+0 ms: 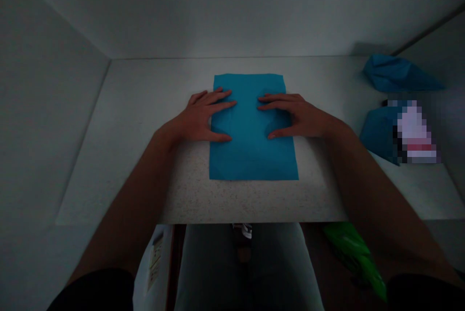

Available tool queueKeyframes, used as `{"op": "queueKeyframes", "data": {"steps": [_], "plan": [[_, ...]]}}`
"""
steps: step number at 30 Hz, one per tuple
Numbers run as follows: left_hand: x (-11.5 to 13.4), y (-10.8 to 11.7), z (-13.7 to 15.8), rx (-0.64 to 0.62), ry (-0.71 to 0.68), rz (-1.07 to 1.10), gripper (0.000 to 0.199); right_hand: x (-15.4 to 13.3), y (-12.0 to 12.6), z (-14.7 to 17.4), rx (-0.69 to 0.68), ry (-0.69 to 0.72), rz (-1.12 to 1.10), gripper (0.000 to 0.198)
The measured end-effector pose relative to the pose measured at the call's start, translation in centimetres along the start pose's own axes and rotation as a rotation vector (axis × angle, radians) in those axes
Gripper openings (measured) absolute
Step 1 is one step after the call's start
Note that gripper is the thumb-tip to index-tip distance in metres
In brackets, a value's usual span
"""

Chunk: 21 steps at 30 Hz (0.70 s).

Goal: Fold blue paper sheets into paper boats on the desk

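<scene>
A blue sheet (250, 156), which looks like paper or thin cloth, lies flat on the pale speckled tabletop (203, 202). Over its left edge rests my left hand (205, 115), fingers spread and fingertips on the blue surface. My right hand (294, 113) lies across the right edge in much the same way, with thumb and fingers apart. Neither hand grips anything. Between the two hands the middle of the sheet shows uncovered, and its near edge sits a little back from the table's front edge.
Toward the back right stands a folded blue piece (399, 73), with another blue item (379, 129) in front of it, partly blurred out. Walls (232, 10) close off the table behind and at the sides. Below the table, a green bag (358, 253) is at the right.
</scene>
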<state>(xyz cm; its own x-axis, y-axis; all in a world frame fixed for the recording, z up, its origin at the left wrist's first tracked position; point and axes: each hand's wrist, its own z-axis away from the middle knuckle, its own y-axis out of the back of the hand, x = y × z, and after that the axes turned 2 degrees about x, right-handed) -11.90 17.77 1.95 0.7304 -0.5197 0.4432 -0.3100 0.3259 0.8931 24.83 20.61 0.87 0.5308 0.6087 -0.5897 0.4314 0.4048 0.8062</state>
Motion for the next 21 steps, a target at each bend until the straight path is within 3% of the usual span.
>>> {"op": "queueKeyframes", "data": {"steps": [17, 21], "plan": [[0.27, -0.21, -0.22, 0.028, 0.010, 0.001, 0.103, -0.11, 0.01, 0.00, 0.009, -0.002, -0.001, 0.089], [0.29, -0.30, -0.28, 0.023, 0.005, -0.001, 0.112, -0.17, 0.03, -0.02, 0.009, -0.001, -0.004, 0.089]]}}
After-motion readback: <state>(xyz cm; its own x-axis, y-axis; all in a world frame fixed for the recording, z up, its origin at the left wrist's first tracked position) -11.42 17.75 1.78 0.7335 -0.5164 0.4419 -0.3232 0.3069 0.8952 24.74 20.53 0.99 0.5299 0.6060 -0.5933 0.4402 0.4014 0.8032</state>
